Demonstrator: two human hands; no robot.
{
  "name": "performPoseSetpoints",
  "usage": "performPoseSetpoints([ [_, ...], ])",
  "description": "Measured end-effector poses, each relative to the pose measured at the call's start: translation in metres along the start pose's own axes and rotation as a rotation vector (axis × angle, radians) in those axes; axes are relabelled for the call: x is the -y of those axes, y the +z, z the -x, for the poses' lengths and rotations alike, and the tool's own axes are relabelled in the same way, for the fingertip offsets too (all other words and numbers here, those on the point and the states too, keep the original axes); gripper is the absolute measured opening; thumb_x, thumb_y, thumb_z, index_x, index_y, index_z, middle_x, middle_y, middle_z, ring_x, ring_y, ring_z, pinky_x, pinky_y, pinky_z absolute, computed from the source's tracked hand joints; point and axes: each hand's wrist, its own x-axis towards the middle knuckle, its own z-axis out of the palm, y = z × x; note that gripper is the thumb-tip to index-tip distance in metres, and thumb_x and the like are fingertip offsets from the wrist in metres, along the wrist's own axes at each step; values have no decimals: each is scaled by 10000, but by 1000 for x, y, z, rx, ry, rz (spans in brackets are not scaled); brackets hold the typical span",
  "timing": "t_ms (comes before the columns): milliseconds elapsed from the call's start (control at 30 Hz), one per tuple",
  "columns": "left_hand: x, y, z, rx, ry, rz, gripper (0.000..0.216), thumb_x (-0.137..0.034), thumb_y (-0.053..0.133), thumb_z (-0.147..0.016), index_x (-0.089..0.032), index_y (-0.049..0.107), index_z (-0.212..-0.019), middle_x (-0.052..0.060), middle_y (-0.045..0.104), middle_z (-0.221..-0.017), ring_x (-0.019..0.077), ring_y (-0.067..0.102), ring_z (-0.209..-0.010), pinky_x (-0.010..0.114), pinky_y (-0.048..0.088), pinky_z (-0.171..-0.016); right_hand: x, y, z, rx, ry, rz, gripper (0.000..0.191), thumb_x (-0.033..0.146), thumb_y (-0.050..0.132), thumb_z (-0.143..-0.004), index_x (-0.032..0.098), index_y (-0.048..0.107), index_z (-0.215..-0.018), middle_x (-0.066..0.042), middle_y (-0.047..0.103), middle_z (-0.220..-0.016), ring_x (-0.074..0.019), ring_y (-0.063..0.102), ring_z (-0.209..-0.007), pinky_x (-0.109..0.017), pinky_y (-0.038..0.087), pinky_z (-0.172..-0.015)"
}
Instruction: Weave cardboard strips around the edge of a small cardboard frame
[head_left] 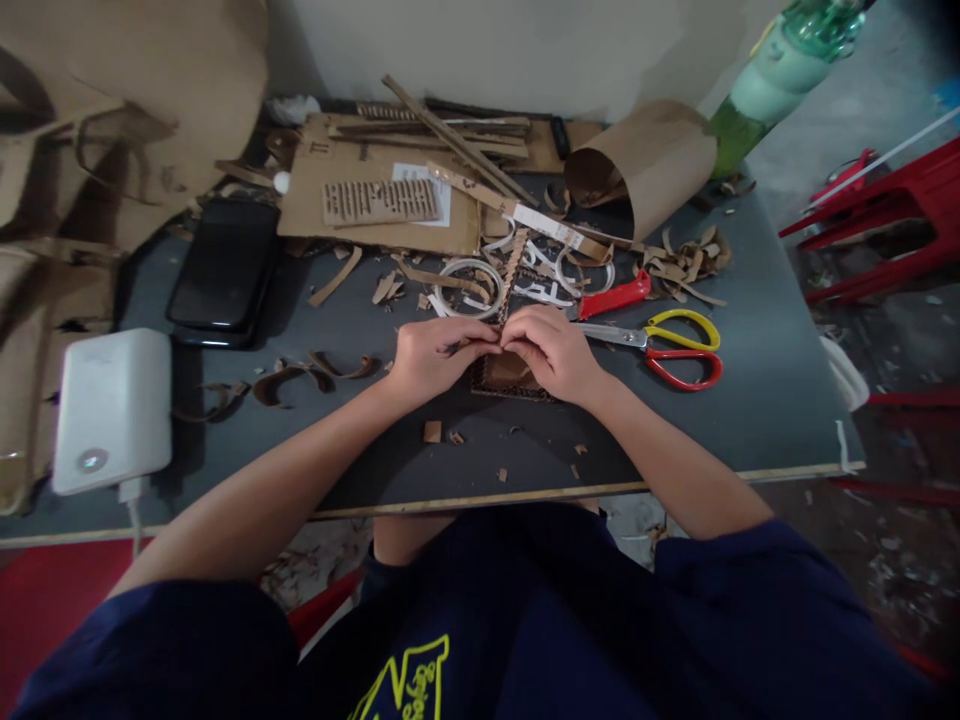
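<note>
Left hand (431,355) and right hand (553,352) pinch their fingers shut on a cardboard piece (508,378) mid-desk (757,410), with scissors (664,345) lying at three o'clock and cut scraps (686,262) already strewn at one.

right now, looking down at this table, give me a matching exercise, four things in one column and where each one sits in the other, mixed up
Things
1. scissors
2. white power bank
3. rolled cardboard
4. small cardboard piece

Places
a. at the left front of the table
b. pinched under the left hand and right hand
c. at the back right, lying on its side
d. flat, just beyond the right hand

Pairs: 1-d, 2-a, 3-c, 4-b
</note>
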Motion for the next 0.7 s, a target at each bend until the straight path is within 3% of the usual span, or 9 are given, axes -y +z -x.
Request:
performPoseSetpoints([
  [167,-3,-1,0,-61,-124,-7,39,-213,824,-808,-224,809,-842,-11,798,-818,135,764,-721,167,597,-689,8,2,2,-102,84,-6,125,322,583,-984,219,651,-996,-54,756,-969,-195,706,-949,-356,540,-862],
  [300,-6,-1,2,-138,-116,-43,62,-196,818,-807,-217,810,-864,11,800,-831,147,768,-718,186,610,-681,16,7,2,-221,167,-6,293,369,689,-924,234,699,-1184,-54,782,-1147,-209,725,-1100,-376,579,-966],
  [533,-8,1,2,-155,-64,-36,79,-153,800,-819,-221,804,-860,6,802,-848,150,779,-759,193,627,-731,13,16,2,-328,179,-140,126,255,747,-887,269,806,-997,-7,819,-1018,-197,785,-967,-369,625,-884],
  [700,-8,-1,0,-139,-36,-34,41,-205,814,-821,-236,799,-843,-6,800,-830,146,771,-721,202,627,-683,9,10,-1,-286,150,-164,99,202,732,-892,263,805,-919,-5,827,-932,-186,788,-906,-365,602,-846],
])
